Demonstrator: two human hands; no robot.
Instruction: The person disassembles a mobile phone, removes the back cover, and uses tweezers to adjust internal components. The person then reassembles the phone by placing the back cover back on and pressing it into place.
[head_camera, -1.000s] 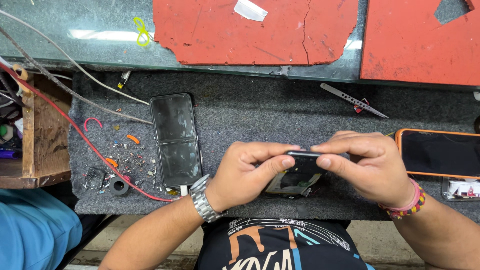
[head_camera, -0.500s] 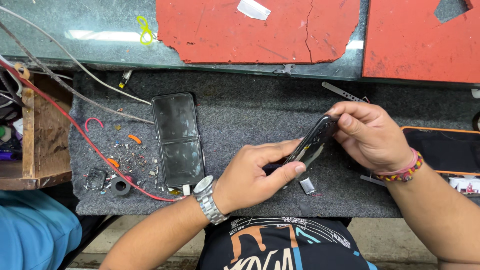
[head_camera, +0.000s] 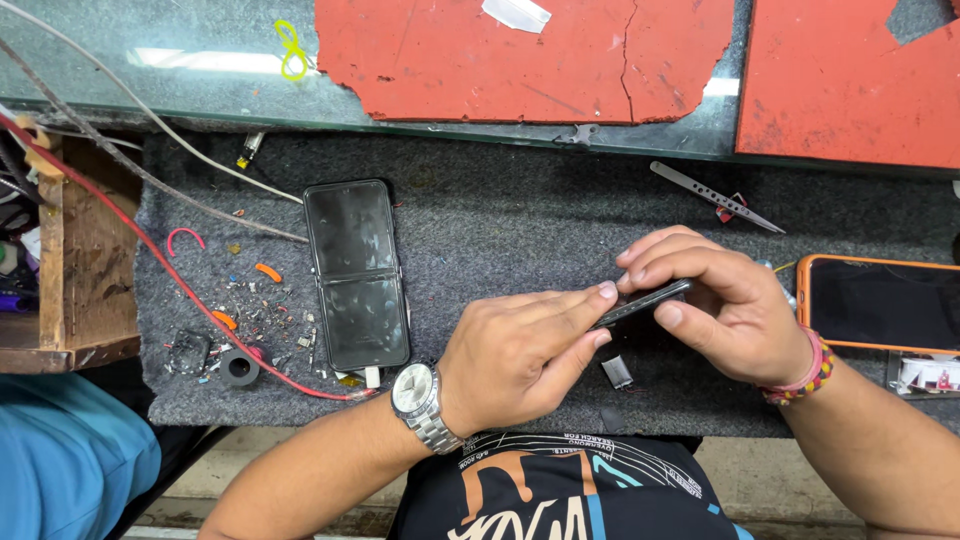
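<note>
A thin dark phone part (head_camera: 645, 301) is held edge-on above the grey felt mat (head_camera: 520, 220). My right hand (head_camera: 725, 305) grips it from the right, thumb below and fingers above. My left hand (head_camera: 520, 355), with a silver wristwatch, pinches its left end with the forefinger on top. A small metal component (head_camera: 618, 371) lies on the mat just under my hands. An unfolded black flip phone (head_camera: 356, 272) lies screen up to the left of my left hand.
Metal tweezers (head_camera: 715, 195) lie at the back right. A phone in an orange case (head_camera: 880, 303) sits at the right edge. Small screws and orange scraps (head_camera: 250, 310), a red wire (head_camera: 150, 260) and a wooden box (head_camera: 85, 250) are at the left. Red sheets (head_camera: 520, 55) cover the glass shelf behind.
The part has turned from tilted upright to lying nearly flat, edge-on. My right hand came down over it, and my left forefinger moved onto its left end.
</note>
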